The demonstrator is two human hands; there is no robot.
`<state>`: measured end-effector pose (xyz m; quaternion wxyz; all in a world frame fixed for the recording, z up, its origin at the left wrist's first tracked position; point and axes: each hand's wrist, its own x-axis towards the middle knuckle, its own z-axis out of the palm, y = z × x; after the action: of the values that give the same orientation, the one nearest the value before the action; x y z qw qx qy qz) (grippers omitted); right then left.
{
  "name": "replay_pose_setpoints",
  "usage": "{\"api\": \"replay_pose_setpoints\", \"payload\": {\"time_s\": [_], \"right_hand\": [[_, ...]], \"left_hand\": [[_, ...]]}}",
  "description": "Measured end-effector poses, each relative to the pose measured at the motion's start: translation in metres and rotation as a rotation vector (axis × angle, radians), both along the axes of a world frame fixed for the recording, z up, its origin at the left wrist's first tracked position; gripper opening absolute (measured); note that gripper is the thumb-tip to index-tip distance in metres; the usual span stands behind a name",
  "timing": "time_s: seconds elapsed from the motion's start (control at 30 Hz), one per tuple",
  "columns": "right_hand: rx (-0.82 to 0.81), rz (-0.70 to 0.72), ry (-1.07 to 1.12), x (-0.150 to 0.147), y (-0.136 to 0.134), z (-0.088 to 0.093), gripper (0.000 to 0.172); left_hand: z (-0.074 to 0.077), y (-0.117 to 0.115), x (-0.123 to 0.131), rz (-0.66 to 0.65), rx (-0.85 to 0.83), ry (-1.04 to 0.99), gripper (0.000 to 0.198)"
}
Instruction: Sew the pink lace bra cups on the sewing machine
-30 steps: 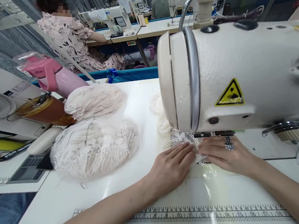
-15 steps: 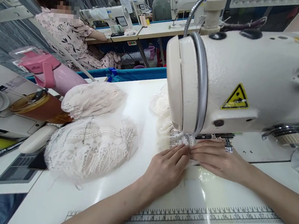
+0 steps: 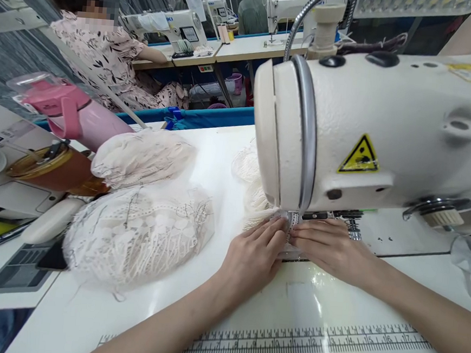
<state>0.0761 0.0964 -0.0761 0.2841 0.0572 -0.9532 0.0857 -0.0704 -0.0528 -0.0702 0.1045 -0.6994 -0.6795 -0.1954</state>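
The lace piece (image 3: 257, 205) is pressed flat beneath the sewing machine (image 3: 387, 118) by the left hand (image 3: 253, 257) and right hand (image 3: 328, 246), fingers extended; soft and snag-prone, it is best held by its edges

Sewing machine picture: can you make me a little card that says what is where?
Machine: white sewing machine on a white table
Left hand: left hand flat, fingertips on lace strip under the machine's head
Right hand: right hand flat, fingertips on the same lace
Left of hands: lace pile, pink bottle
Table edge: printed ruler
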Motion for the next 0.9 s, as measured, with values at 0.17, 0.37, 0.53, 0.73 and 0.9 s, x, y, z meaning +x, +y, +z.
{"api": "replay_pose_setpoints", "payload": {"time_s": [0.17,0.37,0.53,0.73,0.9], "right_hand": [[0.011,-0.009,0.016,-0.002,0.002,-0.003,0.025],[-0.016,-0.02,-0.038,0.0,0.006,-0.004,0.024],[0.056,-0.068,-0.049,0.003,0.009,-0.006,0.031],[0.097,-0.135,-0.074,0.007,0.011,-0.007,0.027],[0.055,-0.16,-0.024,0.005,0.009,0.005,0.026]], "left_hand": [[0.001,0.002,0.001,0.014,0.002,0.035,0.027],[-0.002,0.002,0.002,0.033,-0.02,0.058,0.038],[-0.003,0.003,0.002,0.019,-0.008,0.091,0.038],[-0.001,0.004,0.003,0.006,-0.012,0.1,0.038],[-0.002,0.004,0.003,-0.007,-0.021,0.094,0.04]]}}
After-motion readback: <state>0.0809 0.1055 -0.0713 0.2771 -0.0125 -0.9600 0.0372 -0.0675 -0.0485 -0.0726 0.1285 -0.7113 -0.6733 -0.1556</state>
